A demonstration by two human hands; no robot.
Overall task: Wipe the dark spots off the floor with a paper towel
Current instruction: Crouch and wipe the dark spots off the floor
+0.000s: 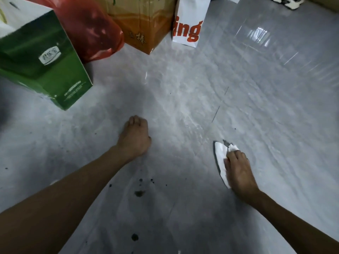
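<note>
My right hand [239, 171] presses a crumpled white paper towel [221, 156] flat against the grey floor [183, 99] at the right. My left hand [136, 137] rests as a closed fist on the floor near the middle, holding nothing. Between my arms lies a cluster of dark spots [139, 193], with smaller specks just above it. Another dark spot [134, 237] sits lower down. Tiny specks also dot the floor at the far left and right of the towel.
A green paper bag [45, 66] stands at the left. Behind it are a red plastic bag [89, 28], a brown cardboard box [145, 24] and a white bag with orange letters [189, 24]. A shoe [288, 1] lies at the top right.
</note>
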